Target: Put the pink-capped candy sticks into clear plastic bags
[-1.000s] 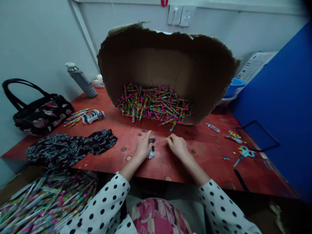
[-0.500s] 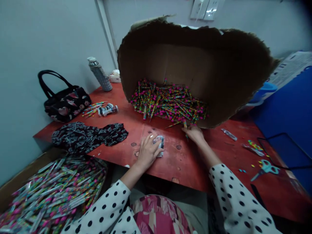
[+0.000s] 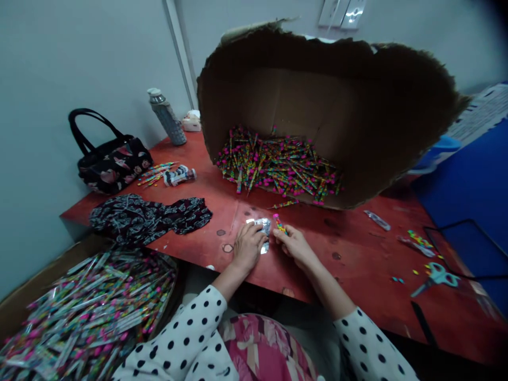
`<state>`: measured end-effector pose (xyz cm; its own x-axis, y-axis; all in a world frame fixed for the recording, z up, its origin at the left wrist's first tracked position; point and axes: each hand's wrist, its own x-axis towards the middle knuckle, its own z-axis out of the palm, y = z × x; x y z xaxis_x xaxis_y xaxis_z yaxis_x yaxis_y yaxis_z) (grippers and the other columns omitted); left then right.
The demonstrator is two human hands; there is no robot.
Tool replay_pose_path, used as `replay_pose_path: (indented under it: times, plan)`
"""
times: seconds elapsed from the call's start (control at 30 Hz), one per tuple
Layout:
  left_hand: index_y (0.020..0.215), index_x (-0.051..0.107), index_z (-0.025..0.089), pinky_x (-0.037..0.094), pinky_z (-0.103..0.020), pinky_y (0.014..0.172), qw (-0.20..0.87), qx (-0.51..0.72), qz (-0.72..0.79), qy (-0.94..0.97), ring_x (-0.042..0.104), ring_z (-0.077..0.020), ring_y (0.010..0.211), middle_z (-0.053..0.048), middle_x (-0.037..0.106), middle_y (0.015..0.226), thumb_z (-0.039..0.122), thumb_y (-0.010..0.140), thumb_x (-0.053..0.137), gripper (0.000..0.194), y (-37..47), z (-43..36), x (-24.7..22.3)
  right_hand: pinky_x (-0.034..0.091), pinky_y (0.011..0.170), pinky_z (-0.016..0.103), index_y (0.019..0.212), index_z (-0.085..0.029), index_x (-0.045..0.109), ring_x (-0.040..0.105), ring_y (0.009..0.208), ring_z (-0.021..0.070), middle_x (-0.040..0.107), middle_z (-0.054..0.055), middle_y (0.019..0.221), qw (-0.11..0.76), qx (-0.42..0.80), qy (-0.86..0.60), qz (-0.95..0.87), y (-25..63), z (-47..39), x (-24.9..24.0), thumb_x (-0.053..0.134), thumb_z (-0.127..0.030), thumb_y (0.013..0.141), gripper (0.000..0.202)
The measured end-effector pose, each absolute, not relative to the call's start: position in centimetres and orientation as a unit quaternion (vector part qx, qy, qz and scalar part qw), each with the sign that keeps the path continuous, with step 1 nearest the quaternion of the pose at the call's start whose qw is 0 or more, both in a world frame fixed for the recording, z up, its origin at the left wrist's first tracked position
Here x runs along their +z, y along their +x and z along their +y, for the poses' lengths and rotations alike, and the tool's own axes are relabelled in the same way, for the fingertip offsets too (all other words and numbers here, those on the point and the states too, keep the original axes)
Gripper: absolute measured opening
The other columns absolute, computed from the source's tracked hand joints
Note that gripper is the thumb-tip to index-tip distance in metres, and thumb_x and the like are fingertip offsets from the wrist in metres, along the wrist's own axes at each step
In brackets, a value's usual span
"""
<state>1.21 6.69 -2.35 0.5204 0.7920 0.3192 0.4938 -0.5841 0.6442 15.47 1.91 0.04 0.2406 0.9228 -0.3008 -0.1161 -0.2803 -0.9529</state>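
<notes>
My left hand (image 3: pixel 248 246) rests on the red table with its fingers over a small stack of clear, printed wrappers (image 3: pixel 263 233). Just right of it, my right hand (image 3: pixel 291 244) pinches a colourful beaded stick (image 3: pixel 279 224) with a pink end pointing up and away. Behind both hands a large cardboard box (image 3: pixel 301 95) lies on its side, its torn opening facing me. Many similar sticks (image 3: pixel 278 164) with pink ends are heaped inside it. One loose stick (image 3: pixel 284 204) lies on the table at the box's front edge.
A box of wrapped sticks (image 3: pixel 95 312) stands below the table at left. On the table are a black cloth (image 3: pixel 146 219), a floral handbag (image 3: pixel 115 164), a bottle (image 3: pixel 169 119), a wrapper bundle (image 3: pixel 180 175), and, at right, scissors (image 3: pixel 436 276) and small coloured pieces (image 3: pixel 419 239).
My right hand has moved from the box's front edge left and nearer to me, bringing a stick beside the wrappers. My left hand remains on the wrappers. The view has shifted slightly.
</notes>
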Motion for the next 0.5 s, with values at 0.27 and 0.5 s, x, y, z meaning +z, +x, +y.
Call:
replay_pose_path:
  times: [0.27, 0.5]
  plan:
    - [0.100, 0.065, 0.024, 0.032, -0.044, 0.101, 0.289, 0.326, 0.355, 0.827, 0.046, -0.0244, 0.114, -0.008, 0.057, 0.118, 0.032, 0.080, 0.056, 0.024, 0.1, 6.8, -2.6, 0.016, 0.031, 0.019, 0.065, -0.019, 0.045, 0.029, 0.031, 0.0037, 0.046, -0.008, 0.050, 0.510, 0.501, -0.620, -0.324, 15.6, 0.5, -0.3, 0.065, -0.049, 0.064, 0.036]
    - [0.093, 0.068, 0.025, 0.033, -0.043, 0.100, 0.286, 0.352, 0.370, 0.811, 0.045, -0.0236, 0.115, -0.007, 0.057, 0.120, 0.030, 0.083, 0.051, 0.021, 0.3, 6.6, -2.8, 0.015, 0.031, 0.019, 0.069, -0.018, 0.048, 0.033, 0.032, 0.0034, 0.056, -0.004, 0.056, 0.537, 0.486, -0.623, -0.297, 14.9, 1.3, -0.5, 0.066, -0.049, 0.063, 0.037]
